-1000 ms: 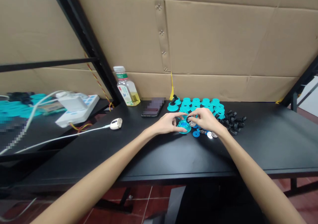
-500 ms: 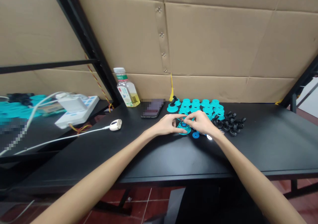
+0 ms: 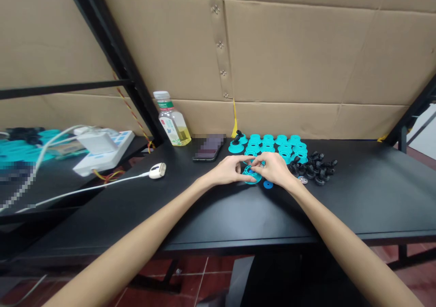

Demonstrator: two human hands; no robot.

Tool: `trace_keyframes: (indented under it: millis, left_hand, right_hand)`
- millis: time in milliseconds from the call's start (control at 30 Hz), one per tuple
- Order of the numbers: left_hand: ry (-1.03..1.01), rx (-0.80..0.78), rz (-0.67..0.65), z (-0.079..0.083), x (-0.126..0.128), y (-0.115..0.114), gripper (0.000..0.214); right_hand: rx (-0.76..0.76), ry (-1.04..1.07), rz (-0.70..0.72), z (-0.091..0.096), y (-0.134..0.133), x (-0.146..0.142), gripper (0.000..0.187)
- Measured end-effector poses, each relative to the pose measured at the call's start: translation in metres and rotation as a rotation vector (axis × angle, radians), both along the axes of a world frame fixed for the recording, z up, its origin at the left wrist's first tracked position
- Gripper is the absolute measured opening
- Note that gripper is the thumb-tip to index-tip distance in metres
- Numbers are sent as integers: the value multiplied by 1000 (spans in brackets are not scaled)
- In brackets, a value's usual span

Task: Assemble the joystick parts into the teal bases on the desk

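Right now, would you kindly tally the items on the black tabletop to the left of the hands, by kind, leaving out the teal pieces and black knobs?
Plastic bottle of yellow liquid: 1
Smartphone: 1
White corded plug: 1
Total: 3

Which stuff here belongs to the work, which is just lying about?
In the work: left hand, right hand, teal spool between them, other teal spools, blue disc, metal disc, black knobs.
Lying about: plastic bottle of yellow liquid, phone, white corded plug, power strip.
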State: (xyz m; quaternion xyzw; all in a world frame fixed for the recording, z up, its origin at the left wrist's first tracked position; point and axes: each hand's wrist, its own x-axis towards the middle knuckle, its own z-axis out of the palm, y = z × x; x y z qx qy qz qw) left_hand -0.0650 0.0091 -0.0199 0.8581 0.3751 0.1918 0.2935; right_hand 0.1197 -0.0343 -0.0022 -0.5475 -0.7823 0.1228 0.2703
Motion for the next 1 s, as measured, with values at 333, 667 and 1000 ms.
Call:
trace_keyframes:
  millis: [333,667,1000]
  left_hand:
    - [7,15,-15,3,0,0,83]
    - [0,-44,-1,4,-3,-1,84]
    - [-131,-87,-73,6,-3,-2,56]
  right_hand:
    - [-34,-56,-26,4,-3,-2,20]
    - [-128,138,-121,5,0,0,31]
    - [-184,154,-85,2,10,2,28]
